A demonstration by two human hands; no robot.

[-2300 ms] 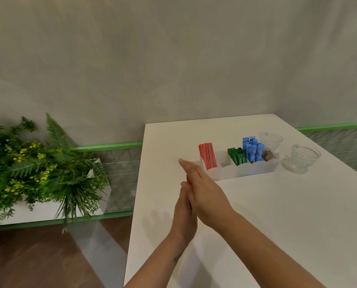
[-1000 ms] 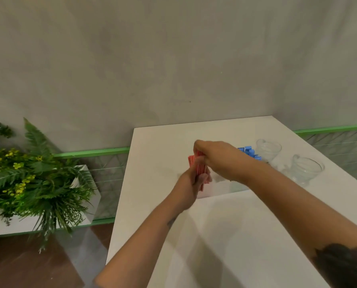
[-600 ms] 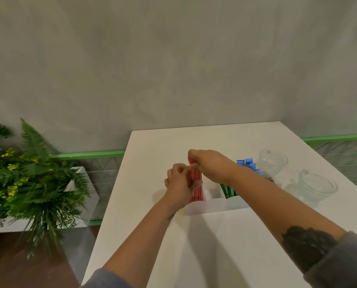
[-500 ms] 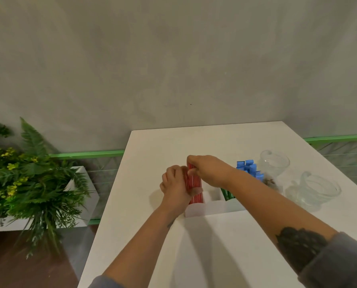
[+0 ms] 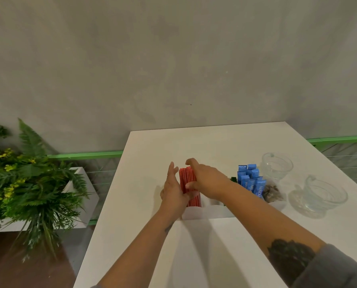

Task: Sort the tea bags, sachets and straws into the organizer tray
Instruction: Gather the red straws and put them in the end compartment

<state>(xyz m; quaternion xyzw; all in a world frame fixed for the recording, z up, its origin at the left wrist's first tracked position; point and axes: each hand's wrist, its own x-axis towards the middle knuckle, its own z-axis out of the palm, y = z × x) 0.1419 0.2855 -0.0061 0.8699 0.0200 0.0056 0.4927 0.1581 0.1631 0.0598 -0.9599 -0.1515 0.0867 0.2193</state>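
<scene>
**Both hands around the red straws in the tray**

A white organizer tray (image 5: pixel 212 212) sits on a white table (image 5: pixel 215 146). In its leftmost compartment stands a bundle of red straws (image 5: pixel 189 183), upright and leaning slightly. The left hand (image 5: pixel 173 192) lies flat against the left side of the bundle, fingers straight, thumb across the lower front. The right hand (image 5: pixel 204 179) cups the right side with loosely curved fingers, thumb touching the front. Further right in the tray stand blue sachets (image 5: pixel 251 180), with a bit of green (image 5: pixel 233 179) showing behind the right forearm and brownish tea bags (image 5: pixel 272 191) at the right end. Two glass cups (image 5: pixel 277 166) stand right of the tray. A potted fern (image 5: pixel 28 183) sits left of the table.
</scene>
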